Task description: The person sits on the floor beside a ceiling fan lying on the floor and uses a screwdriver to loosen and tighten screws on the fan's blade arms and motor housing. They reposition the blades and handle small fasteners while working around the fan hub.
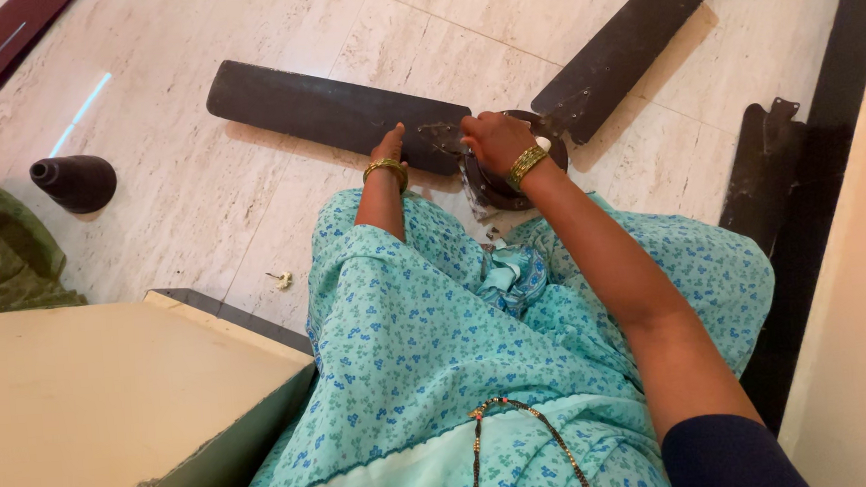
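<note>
On the pale marble floor, a dismantled ceiling fan lies spread in front of a seated person whose lap, in a turquoise flowered dress, fills the six o'clock part of the view. At seven o'clock stands a cream box with a dark edge, close against the knee.

From the middle toward ten o'clock runs one long dark fan blade, lying flat, its inner end at the motor hub, a judgement being that it lies so for its bracket to line up with the hub. Toward one o'clock a second blade stretches away from the same hub. At three o'clock a third blade lies apart, beside the dark border strip, seemingly set aside.

The hub sits at the centre, just beyond the knees, likely kept near for reach. At nine o'clock a dark cone-shaped cover stands on the floor, well apart.

The left hand, with a gold bangle, rests on the inner end of the first blade, fingers pressed down, apparently steadying it. The right hand, also bangled, curls over the bracket at the hub; whether it pinches a screw I cannot tell.
</note>
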`<control>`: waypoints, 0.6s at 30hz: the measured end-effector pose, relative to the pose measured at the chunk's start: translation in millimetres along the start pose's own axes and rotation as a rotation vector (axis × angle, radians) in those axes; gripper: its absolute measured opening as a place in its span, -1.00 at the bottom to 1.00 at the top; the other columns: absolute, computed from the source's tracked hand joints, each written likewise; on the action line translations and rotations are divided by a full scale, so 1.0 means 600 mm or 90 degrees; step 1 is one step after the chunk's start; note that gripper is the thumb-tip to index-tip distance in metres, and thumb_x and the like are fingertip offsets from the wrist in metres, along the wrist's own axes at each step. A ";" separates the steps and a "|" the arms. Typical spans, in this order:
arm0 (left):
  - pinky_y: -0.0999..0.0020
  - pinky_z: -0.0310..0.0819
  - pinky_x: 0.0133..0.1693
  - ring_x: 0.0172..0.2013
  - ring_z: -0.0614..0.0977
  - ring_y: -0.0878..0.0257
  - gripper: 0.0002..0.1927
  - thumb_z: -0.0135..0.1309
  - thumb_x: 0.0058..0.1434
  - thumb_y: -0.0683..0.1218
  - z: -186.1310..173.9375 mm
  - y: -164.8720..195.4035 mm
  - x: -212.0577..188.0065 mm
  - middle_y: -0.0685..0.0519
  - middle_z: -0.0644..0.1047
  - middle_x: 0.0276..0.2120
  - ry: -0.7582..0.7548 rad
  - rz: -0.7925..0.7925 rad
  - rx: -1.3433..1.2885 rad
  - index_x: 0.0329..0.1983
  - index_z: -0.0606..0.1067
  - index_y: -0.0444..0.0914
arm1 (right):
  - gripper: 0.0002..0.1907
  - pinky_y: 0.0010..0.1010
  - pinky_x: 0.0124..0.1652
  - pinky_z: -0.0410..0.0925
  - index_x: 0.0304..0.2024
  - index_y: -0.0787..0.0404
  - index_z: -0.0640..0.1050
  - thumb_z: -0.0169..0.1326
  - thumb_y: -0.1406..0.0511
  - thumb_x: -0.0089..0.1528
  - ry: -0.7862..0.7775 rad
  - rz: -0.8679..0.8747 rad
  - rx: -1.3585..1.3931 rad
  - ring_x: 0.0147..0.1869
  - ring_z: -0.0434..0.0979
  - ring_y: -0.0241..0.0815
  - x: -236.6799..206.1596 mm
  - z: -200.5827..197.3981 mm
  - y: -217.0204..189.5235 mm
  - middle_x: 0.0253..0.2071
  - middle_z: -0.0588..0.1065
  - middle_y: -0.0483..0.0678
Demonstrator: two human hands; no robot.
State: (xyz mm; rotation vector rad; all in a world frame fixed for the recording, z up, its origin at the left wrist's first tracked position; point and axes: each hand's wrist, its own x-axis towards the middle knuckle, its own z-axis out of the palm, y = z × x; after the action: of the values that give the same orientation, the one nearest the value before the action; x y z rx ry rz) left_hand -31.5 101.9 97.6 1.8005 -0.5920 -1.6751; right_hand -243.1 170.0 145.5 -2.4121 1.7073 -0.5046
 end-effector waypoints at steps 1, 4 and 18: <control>0.28 0.53 -0.24 -0.04 0.57 0.13 -0.20 0.25 0.00 0.35 -0.001 0.002 0.000 -0.01 0.53 0.15 0.000 0.001 0.005 0.14 0.55 -0.28 | -0.87 -0.01 -0.30 0.43 -0.21 0.16 0.50 0.15 0.29 0.23 0.003 -0.005 0.007 -0.21 0.59 0.22 0.001 -0.001 -0.001 -0.33 0.55 0.12; 0.27 0.53 -0.24 -0.03 0.57 0.13 -0.20 0.25 -0.01 0.35 0.002 0.006 -0.004 -0.02 0.52 0.15 0.008 -0.001 0.012 0.15 0.56 -0.27 | -0.91 -0.04 -0.22 0.46 -0.19 0.16 0.52 0.08 0.36 0.23 -0.046 0.017 0.021 -0.16 0.62 0.22 0.013 -0.011 0.003 -0.29 0.58 0.15; 0.28 0.50 -0.27 -0.04 0.55 0.12 -0.19 0.25 -0.02 0.35 -0.008 0.001 -0.003 -0.03 0.51 0.17 0.019 -0.008 0.019 0.17 0.55 -0.25 | -0.81 -0.01 -0.35 0.43 -0.17 0.13 0.54 0.09 0.16 0.35 0.053 0.055 -0.045 -0.30 0.58 0.19 0.012 -0.010 -0.008 -0.38 0.53 0.08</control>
State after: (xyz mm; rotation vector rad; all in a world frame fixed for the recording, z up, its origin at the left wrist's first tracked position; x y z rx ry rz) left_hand -26.7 103.4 99.2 1.8511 -0.5957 -1.6525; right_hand -238.7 165.3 153.7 -2.3830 1.8846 -0.5487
